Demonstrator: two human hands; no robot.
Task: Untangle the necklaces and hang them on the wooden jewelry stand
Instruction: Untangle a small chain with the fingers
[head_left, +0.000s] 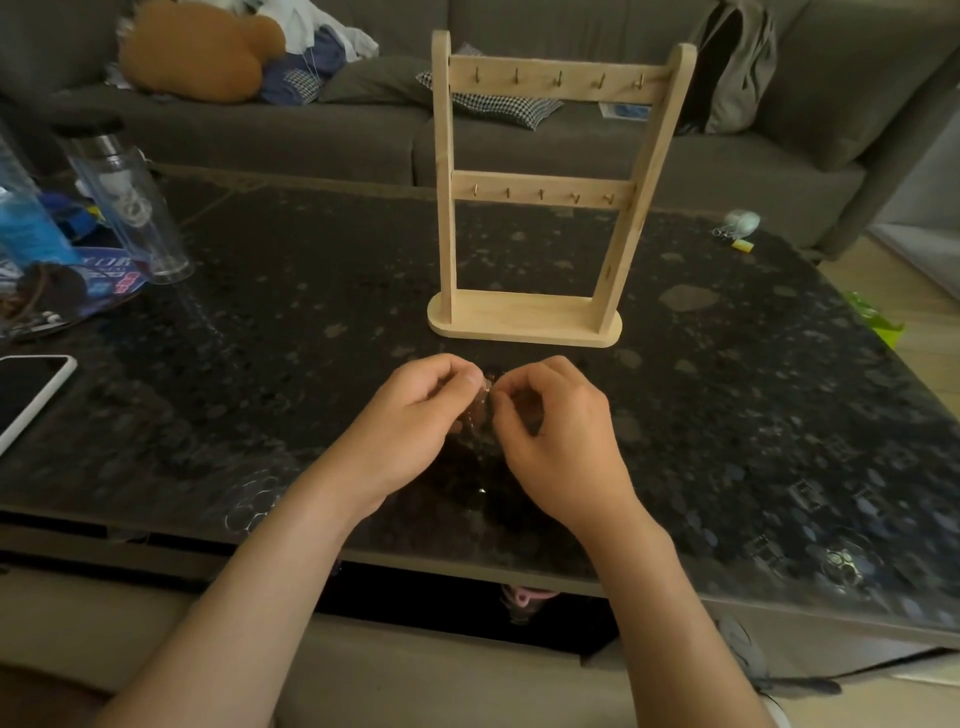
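Note:
A wooden jewelry stand (524, 317) stands upright on the dark glass table, with two crossbars carrying small metal hooks, all bare. Just in front of its base, my left hand (410, 421) and my right hand (556, 431) are held close together above the table. Both pinch a tangle of thin necklaces (480, 410) between their fingertips. The chains are dark and fine, hang down between my palms, and are hard to make out against the table.
A white-cased phone (26, 397) lies at the table's left edge. A clear bottle (130, 202) and blue packaging (31, 228) stand at the back left. Small clips and a yellow item (737, 231) lie at the back right. A grey sofa (311, 130) runs behind the table.

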